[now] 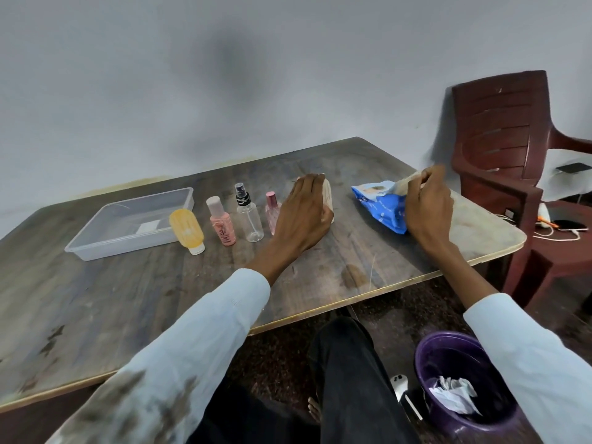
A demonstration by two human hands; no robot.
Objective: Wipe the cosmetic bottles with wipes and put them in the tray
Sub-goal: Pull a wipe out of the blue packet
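A clear plastic tray [96,248] sits at the table's left. Beside it stand a yellow bottle [186,230] on its white cap, a pink bottle [222,225], a clear spray bottle [249,219] and a small pink perfume bottle [271,213]. My left hand [304,216] grips a beige bottle [328,200] standing just right of the perfume bottle; the hand hides most of it. My right hand [427,203] pinches a pale wipe [407,182] sticking out of the blue wipes pack [381,206] on the table.
A maroon plastic chair [499,149] stands by the table's right corner, with phones and cables behind it. A purple bin [464,382] holding crumpled wipes sits on the floor at my right. My legs are under the table's front edge [320,310].
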